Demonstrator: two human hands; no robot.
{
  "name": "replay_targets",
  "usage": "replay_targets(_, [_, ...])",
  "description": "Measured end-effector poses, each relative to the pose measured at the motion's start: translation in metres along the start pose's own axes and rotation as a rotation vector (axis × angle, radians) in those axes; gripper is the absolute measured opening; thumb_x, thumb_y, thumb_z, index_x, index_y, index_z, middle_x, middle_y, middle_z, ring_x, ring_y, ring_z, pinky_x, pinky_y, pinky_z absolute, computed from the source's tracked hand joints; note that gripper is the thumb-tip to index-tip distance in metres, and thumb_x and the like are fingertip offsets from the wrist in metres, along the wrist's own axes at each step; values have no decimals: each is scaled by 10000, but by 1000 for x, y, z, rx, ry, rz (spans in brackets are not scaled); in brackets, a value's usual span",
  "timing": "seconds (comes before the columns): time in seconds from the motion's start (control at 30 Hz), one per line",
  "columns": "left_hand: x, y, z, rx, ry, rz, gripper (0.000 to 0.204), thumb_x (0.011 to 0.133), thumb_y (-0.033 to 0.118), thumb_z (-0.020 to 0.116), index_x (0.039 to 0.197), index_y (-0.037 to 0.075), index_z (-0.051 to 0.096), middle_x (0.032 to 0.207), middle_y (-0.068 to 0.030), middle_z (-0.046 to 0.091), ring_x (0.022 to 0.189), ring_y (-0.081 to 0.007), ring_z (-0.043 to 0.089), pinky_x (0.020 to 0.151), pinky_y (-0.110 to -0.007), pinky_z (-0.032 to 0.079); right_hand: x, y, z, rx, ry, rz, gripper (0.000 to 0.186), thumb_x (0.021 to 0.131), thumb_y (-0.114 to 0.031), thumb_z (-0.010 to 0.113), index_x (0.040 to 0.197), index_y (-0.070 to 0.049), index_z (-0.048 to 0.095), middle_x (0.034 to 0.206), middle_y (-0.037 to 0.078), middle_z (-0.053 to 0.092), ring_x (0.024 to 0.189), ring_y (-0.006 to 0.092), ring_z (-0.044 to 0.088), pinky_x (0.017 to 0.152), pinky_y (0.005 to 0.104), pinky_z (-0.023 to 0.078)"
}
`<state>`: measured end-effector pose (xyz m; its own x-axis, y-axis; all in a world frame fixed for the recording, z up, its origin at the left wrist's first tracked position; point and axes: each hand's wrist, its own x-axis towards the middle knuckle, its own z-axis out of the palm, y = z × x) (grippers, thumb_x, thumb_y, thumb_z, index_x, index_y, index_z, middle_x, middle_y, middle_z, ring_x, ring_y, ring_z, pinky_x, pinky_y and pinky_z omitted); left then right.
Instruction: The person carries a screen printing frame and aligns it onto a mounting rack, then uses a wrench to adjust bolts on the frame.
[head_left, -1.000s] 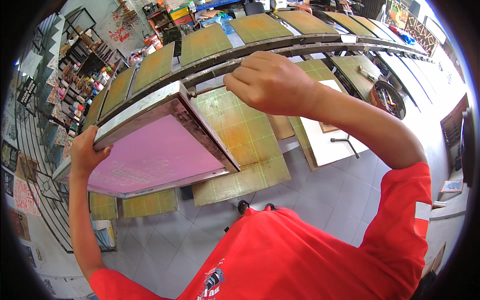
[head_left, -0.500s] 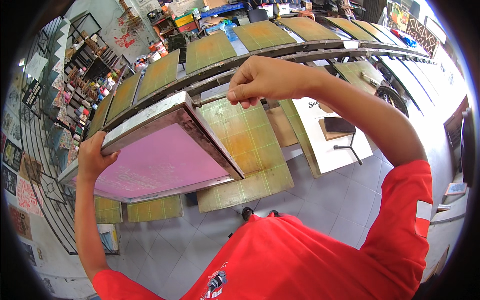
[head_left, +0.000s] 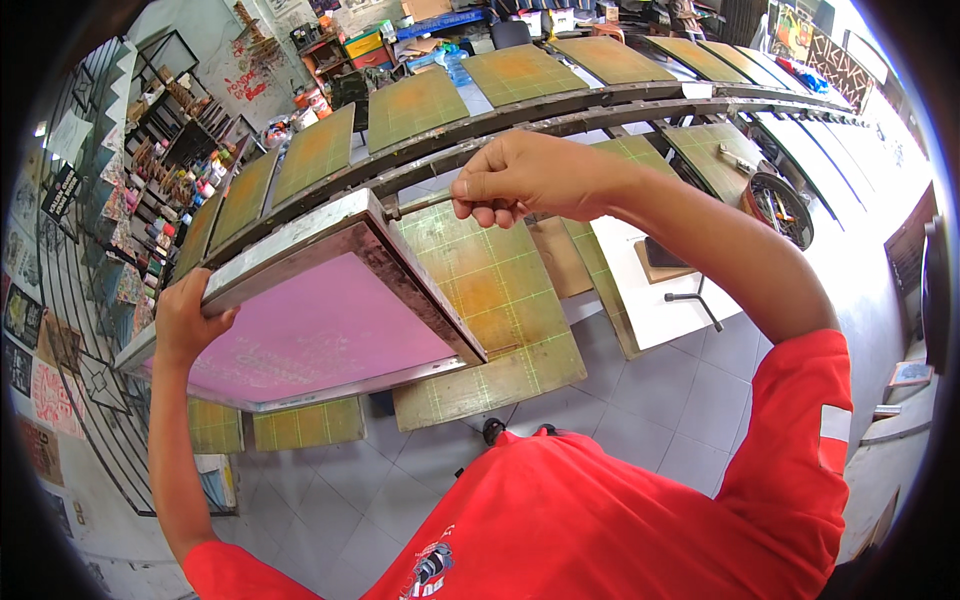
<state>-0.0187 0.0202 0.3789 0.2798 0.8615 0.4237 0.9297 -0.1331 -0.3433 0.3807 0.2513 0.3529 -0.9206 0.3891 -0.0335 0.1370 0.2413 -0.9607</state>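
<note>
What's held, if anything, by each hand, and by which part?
Left hand: framed pink screen, by its upper left edge. Right hand: thin rod, by the end away from the screen.

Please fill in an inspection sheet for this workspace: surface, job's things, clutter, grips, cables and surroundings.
Surface: yellow-green gridded board with orange staining.
Job's things: pink framed screen, tilted; metal rod by its upper right corner.
Clutter: white board; bent metal tool; round container of assorted items.
Grips: left grip on the screen's outer edge; right grip closed on the rod's end.
Cables: nothing seen.
Surroundings: more gridded boards; tiled floor.
</note>
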Motion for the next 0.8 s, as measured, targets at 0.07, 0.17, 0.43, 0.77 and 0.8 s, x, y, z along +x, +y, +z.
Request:
replay_targets(0.07, [0, 3, -2, 1, 3, -1, 476, 599, 192, 808, 938, 8, 529, 757, -175, 561, 708, -399, 585, 598, -448, 455, -1, -5, -1, -257, 47, -126, 244, 920, -246, 617, 922, -6, 659, 733, 25, 619, 653, 108, 564, 623, 295, 490])
replay_targets(0.17, [2, 2, -2, -17, 10, 5, 473, 599, 190, 808, 935, 9, 529, 757, -176, 562, 707, -401, 585, 601, -449, 457, -2, 1, -1, -1047, 243, -620, 170, 873, -198, 646, 873, -29, 638, 707, 47, 585, 660, 176, 573, 631, 308, 491])
replay_targets(0.43, [-2, -3, 1, -50, -29, -40, 453, 648, 224, 772, 974, 15, 538, 788, -188, 573, 738, -411, 575, 624, -458, 438, -11, -2, 10, -693, 344, -329, 293, 918, -276, 612, 800, -11, 650, 702, 73, 625, 653, 173, 587, 616, 281, 475])
replay_targets(0.77, [2, 3, -2, -24, 22, 14, 471, 592, 178, 803, 940, 8, 535, 767, -181, 577, 693, -407, 587, 591, -454, 461, -2, 17, -2, -1292, 438, -899, 285, 895, -305, 652, 935, -23, 666, 771, 83, 674, 679, 217, 635, 615, 310, 503])
replay_targets(0.8, [2, 4, -2, -22, 29, 21, 471, 592, 177, 803, 941, 8, 536, 770, -182, 579, 696, -408, 588, 592, -455, 462, -2, 19, -4, -1321, 442, -953, 296, 895, -314, 650, 947, -22, 657, 778, 89, 673, 694, 232, 640, 616, 317, 506])
